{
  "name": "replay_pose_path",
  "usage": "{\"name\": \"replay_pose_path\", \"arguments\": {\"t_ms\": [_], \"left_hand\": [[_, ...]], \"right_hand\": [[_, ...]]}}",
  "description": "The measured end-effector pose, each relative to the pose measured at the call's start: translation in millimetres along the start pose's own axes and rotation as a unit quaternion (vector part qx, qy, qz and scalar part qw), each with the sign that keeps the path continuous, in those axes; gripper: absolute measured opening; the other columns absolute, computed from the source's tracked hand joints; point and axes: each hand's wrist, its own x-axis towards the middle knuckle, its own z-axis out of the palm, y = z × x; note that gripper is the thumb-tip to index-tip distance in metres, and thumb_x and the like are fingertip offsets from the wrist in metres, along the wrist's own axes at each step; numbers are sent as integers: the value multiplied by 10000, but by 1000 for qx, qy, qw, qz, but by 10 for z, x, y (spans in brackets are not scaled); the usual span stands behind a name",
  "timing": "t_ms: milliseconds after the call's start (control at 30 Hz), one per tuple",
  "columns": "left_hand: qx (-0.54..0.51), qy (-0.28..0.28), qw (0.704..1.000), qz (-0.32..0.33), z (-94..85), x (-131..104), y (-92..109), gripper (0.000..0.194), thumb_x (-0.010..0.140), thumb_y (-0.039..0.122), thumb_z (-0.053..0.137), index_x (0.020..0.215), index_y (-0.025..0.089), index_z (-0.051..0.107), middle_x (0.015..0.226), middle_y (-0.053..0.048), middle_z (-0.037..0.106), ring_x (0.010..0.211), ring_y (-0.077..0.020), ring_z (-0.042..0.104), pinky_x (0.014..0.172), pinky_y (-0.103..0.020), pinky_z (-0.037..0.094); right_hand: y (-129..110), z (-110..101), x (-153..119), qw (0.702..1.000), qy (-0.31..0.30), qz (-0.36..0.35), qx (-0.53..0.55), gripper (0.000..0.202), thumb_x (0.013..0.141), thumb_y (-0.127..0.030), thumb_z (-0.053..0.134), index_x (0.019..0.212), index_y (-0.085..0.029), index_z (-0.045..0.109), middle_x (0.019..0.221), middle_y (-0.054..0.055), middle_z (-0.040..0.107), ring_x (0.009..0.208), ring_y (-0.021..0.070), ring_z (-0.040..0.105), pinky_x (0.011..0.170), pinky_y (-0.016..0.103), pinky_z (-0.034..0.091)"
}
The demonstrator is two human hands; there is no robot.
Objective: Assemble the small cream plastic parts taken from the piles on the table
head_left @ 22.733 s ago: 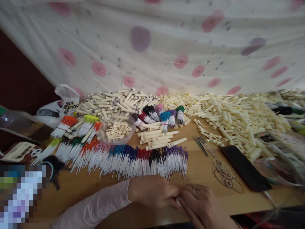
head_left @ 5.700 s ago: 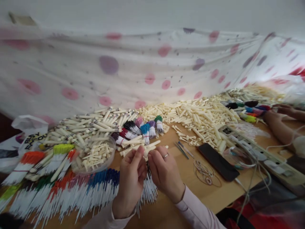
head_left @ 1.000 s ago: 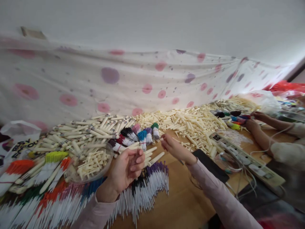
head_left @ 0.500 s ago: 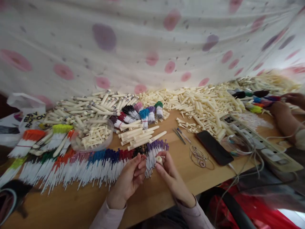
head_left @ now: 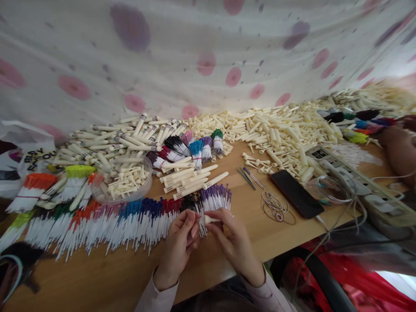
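In the head view, my right hand (head_left: 234, 240) pinches a small cream plastic part (head_left: 211, 219) between thumb and fingers, its end pointing toward my other hand. My left hand (head_left: 180, 242) is just left of it, thumb and fingertips pressed together; whatever they hold is too small to make out. Beyond both hands lies a long row of white refills (head_left: 130, 225) with coloured tips, sorted by colour. Cream pen barrels (head_left: 188, 182) with slots lie behind the row. A clear round tub (head_left: 149, 184) of small cream parts stands to their left.
Tweezers (head_left: 246, 178), rubber bands (head_left: 276, 207), a black phone (head_left: 296, 193) and a power strip (head_left: 386, 208) with cables lie to the right. Piles of cream parts (head_left: 273, 130) line the back by a spotted curtain (head_left: 182, 56). Another person's arm (head_left: 398, 145) is at far right.
The cream part in my right hand has turned from end-on to sideways and moved closer to my left hand. The view has shifted slightly.
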Motion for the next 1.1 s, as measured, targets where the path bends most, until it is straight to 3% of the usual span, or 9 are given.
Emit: {"name": "replay_pose_path", "arguments": {"t_ms": [233,367,533,700,767,900,1100], "left_hand": [[163,27,979,116,16,-79,-4,325,817,494,704,838,202,562,469,102,421,408,-56,323,413,-171,246],[189,24,976,107,17,-99,26,283,827,454,698,840,209,557,493,90,439,424,-71,334,424,-196,235],[203,-6,975,87,-6,-73,36,247,860,429,662,856,207,555,497,93,423,431,-75,329,430,-202,234],[205,-6,973,103,-29,-56,42,253,874,436,643,865,211,529,509,98,419,438,-74,333,435,-197,243],[208,-11,972,106,-32,-62,40,253,879,440,637,868,210,532,510,96,423,442,-75,339,438,-196,246],[205,-24,973,106,-25,-79,36,261,873,448,643,875,210,537,512,93,437,440,-76,345,437,-196,252],[190,-10,975,115,-20,-96,46,258,861,441,660,877,211,546,511,91,438,437,-77,337,433,-199,241]], "right_hand": [[17,-58,14,999,-4,-37,-37,156,928,-318,647,1034,-237,728,732,38,679,681,186,615,618,291,476],[-7,-114,56,995,-61,-13,-74,228,959,-403,581,1001,-231,723,724,46,680,675,196,614,617,303,459],[20,-122,70,987,-123,33,-101,417,1024,-423,407,730,-206,608,643,28,610,618,175,568,605,287,412],[-5,-78,18,990,-111,81,-29,105,982,-315,481,1000,-214,504,853,39,602,719,174,566,643,269,446],[-19,-68,6,992,-101,75,-24,76,976,-289,472,942,-222,478,830,29,579,720,171,555,652,268,442],[-24,-71,0,989,-95,92,-68,258,991,-312,432,745,-234,438,629,-23,500,575,153,492,554,259,362],[-76,-63,-37,991,-94,87,-44,63,960,-291,507,970,-230,500,813,24,619,681,173,573,611,261,416]]}}
